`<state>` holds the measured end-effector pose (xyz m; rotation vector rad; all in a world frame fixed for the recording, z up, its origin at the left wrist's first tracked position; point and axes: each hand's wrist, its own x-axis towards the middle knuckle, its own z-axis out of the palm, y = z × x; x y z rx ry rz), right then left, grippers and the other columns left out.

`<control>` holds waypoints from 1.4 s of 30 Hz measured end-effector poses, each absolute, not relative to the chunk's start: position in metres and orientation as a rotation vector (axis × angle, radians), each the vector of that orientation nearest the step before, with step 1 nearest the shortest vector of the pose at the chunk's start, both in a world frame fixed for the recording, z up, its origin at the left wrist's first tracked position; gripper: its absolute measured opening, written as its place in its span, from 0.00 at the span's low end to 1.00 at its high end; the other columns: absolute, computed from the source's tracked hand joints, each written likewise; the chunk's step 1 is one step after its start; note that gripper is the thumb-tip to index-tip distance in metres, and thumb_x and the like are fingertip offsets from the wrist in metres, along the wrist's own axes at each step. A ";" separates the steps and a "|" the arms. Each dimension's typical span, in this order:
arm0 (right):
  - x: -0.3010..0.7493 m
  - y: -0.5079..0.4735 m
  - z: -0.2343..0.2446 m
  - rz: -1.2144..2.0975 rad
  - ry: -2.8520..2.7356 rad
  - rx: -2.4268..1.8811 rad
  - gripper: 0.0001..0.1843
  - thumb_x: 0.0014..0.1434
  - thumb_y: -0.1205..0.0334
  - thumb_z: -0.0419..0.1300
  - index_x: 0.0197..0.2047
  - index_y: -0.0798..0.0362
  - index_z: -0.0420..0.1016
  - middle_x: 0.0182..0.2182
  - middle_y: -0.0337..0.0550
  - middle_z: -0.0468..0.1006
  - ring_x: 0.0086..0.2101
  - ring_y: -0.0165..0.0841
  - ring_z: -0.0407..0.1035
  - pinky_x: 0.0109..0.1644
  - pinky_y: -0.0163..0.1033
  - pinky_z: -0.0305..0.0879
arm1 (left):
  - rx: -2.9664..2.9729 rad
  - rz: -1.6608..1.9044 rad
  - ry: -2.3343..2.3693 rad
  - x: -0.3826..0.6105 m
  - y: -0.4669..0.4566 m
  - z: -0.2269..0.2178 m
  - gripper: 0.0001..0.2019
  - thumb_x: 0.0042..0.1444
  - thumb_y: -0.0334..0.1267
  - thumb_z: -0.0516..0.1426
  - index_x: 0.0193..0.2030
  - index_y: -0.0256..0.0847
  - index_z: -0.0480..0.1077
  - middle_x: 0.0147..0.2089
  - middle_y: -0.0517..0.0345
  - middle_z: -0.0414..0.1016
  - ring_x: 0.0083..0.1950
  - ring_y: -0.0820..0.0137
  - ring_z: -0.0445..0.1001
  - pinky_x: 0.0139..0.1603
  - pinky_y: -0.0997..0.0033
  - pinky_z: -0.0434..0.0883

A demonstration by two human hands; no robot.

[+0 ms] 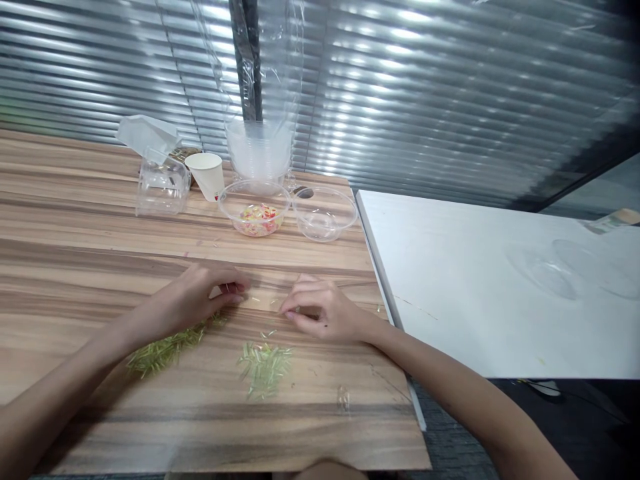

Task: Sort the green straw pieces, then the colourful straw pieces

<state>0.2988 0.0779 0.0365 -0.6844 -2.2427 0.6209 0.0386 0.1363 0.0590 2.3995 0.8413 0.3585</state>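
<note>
My left hand point(213, 290) is just above the wood-grain table, fingers curled and thumb close to the fingertips. Whatever may be between them is too small to name. Opposite it, my right hand point(320, 308) pinches thumb and fingertips together near the tabletop; its contents, if any, cannot be made out. A small pale sliver point(255, 299) lies between the two hands. Nearer to me is a loose pile of short, thin, light-green pieces point(266, 370). A longer heap of yellow-green pieces point(167, 350) lies beneath my left forearm, partly hidden by it.
At the back stand a clear bowl with red and yellow bits point(259, 220), a second clear bowl point(324, 227), stacked plastic tubs point(260, 150), a paper cup point(207, 175) and a clear container point(163, 190). A white table point(475, 287) adjoins on the right, with clear lids point(543, 270).
</note>
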 end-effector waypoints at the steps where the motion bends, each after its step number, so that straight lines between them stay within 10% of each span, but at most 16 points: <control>1: 0.299 0.076 0.037 0.632 -2.268 -0.675 0.08 0.63 0.69 0.55 0.37 0.56 0.76 0.29 0.43 0.79 0.31 0.31 0.69 0.41 0.39 0.68 | 2.405 0.352 0.837 0.041 0.134 0.056 0.09 0.59 0.32 0.54 0.43 0.40 0.74 0.35 0.58 0.78 0.33 0.70 0.74 0.35 0.75 0.68; 7: 0.294 0.068 0.036 0.685 -2.323 -0.523 0.09 0.62 0.70 0.54 0.37 0.56 0.77 0.31 0.44 0.79 0.33 0.30 0.69 0.44 0.38 0.68 | 2.438 0.476 0.623 0.063 0.120 0.039 0.15 0.65 0.32 0.52 0.56 0.43 0.69 0.52 0.51 0.71 0.52 0.65 0.70 0.53 0.67 0.67; 24: 0.294 0.068 0.032 0.671 -2.494 -0.436 0.08 0.61 0.69 0.56 0.37 0.55 0.77 0.35 0.45 0.78 0.36 0.29 0.70 0.47 0.36 0.68 | 2.459 0.283 0.615 0.048 0.130 0.055 0.10 0.64 0.30 0.51 0.32 0.39 0.69 0.30 0.61 0.71 0.29 0.73 0.68 0.32 0.76 0.62; 42: 0.295 0.068 0.033 0.693 -2.485 -0.461 0.08 0.60 0.69 0.56 0.37 0.54 0.78 0.35 0.45 0.78 0.37 0.30 0.71 0.47 0.37 0.68 | 2.180 0.172 0.336 0.051 0.109 0.048 0.08 0.64 0.30 0.54 0.38 0.41 0.74 0.36 0.56 0.75 0.37 0.71 0.75 0.37 0.77 0.67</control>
